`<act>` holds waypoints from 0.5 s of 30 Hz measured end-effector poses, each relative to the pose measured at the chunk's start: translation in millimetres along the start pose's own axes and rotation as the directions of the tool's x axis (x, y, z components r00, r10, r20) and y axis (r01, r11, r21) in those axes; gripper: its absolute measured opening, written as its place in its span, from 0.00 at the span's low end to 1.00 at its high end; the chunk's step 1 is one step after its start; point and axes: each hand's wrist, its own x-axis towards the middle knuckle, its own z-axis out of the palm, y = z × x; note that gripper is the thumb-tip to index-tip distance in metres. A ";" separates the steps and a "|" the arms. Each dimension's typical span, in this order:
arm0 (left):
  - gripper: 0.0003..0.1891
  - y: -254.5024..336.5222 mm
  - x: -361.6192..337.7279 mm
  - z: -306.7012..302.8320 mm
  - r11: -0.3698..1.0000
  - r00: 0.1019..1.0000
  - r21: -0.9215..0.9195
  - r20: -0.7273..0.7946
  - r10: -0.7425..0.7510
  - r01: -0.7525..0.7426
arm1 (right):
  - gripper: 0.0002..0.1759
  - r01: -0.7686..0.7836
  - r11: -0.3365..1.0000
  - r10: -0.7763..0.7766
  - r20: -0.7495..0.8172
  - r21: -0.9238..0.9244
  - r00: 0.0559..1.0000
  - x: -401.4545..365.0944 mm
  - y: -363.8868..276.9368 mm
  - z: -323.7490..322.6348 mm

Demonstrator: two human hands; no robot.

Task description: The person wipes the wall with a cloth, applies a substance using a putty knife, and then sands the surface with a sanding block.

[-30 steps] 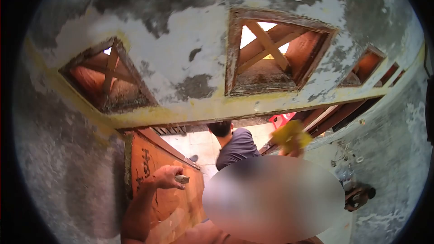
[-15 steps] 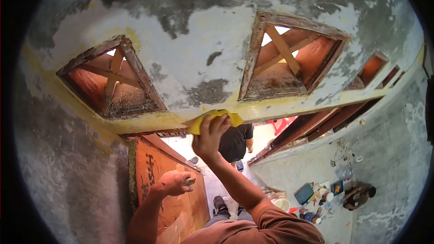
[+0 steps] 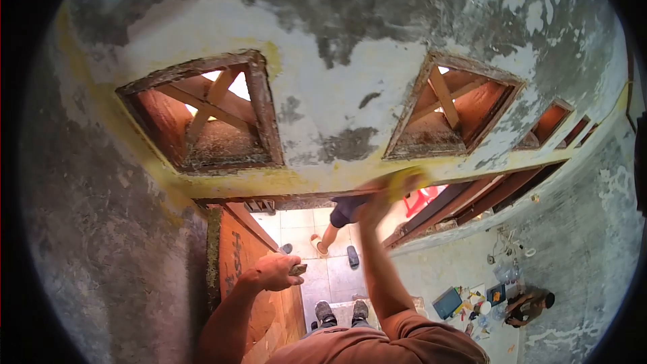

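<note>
My right hand [image 3: 379,207], smeared by motion, is closed on a folded yellow sheet [image 3: 408,180] that looks like sandpaper. It is up at the yellow-painted strip [image 3: 323,180] over the doorway, below the right-hand vent opening [image 3: 426,141]. My left hand [image 3: 275,272] is lower, in front of the orange wooden door [image 3: 251,310]. Its fingers are wrapped round a short object with a pale brown end [image 3: 298,269]; most of this object is hidden in the fist. Patchy white and grey plaster [image 3: 330,94] covers the wall above.
Another vent opening with crossed slats [image 3: 229,155] is at the left. Through the doorway, a person's leg [image 3: 329,237] shows on the tiles, near a dark sandal [image 3: 353,257]. At lower right, another person [image 3: 529,307] is beside scattered tools and a dark case [image 3: 447,302].
My right hand has swept right along the strip with the yellow sheet. The view has shifted, and the person in the doorway has moved mostly behind the lintel and my arm. My left hand keeps its grip.
</note>
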 end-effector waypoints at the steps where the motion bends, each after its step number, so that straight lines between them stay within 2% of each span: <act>1: 0.21 -1.2 0.0 0.0 1.000 1.000 0.004 -0.012 -0.004 0.004 | 0.34 0.012 0.998 -0.018 0.090 0.062 0.996 -43.6 -9.5 23.6; 2: 0.21 -0.9 -0.2 0.6 1.000 1.000 0.007 0.019 -0.004 0.004 | 0.34 0.172 0.985 -0.163 0.309 0.001 0.937 -51.2 -40.2 24.9; 3: 0.22 -0.1 -0.4 -1.0 1.000 0.999 0.013 0.048 -0.003 0.002 | 0.34 0.336 0.942 -0.276 0.514 -0.025 0.812 -51.7 -62.2 24.2; 5: 0.22 0.0 -4.6 -1.9 0.999 0.998 0.036 0.059 0.001 -0.003 | 0.37 0.482 0.868 -0.391 0.435 -0.120 0.811 -15.9 -80.4 45.6; 6: 0.22 -2.5 -5.9 0.9 0.999 0.999 0.025 0.037 0.028 -0.029 | 0.37 0.453 0.888 -0.382 0.423 -0.078 0.822 5.0 -90.4 44.9; 8: 0.20 -2.8 -8.1 0.0 0.997 0.997 -0.018 -0.019 0.070 -0.070 | 0.39 0.494 0.864 -0.401 0.463 -0.096 0.791 58.6 -113.2 37.0; 9: 0.20 -2.6 -8.3 -2.7 0.996 0.997 -0.041 -0.024 0.073 -0.074 | 0.39 0.487 0.866 -0.392 0.455 -0.111 0.800 85.5 -124.3 30.8; 10: 0.19 -2.6 -8.3 -5.0 0.996 0.997 -0.036 -0.010 0.077 -0.077 | 0.37 0.453 0.886 -0.387 0.383 -0.096 0.839 107.7 -139.5 27.8; 11: 0.19 -1.9 -9.7 -6.1 0.996 0.997 -0.033 0.008 0.079 -0.079 | 0.35 0.453 0.884 -0.378 0.396 -0.113 0.837 122.8 -145.2 21.0; 13: 0.18 -0.5 -10.7 -7.5 0.995 0.996 -0.050 -0.014 0.090 -0.090 | 0.36 0.493 0.853 -0.407 0.374 -0.171 0.834 103.5 -126.7 25.3; 15: 0.18 4.3 -11.7 -10.1 0.996 0.997 -0.048 0.012 0.072 -0.072 | 0.36 0.488 0.853 -0.375 0.434 -0.184 0.819 52.5 -87.7 21.6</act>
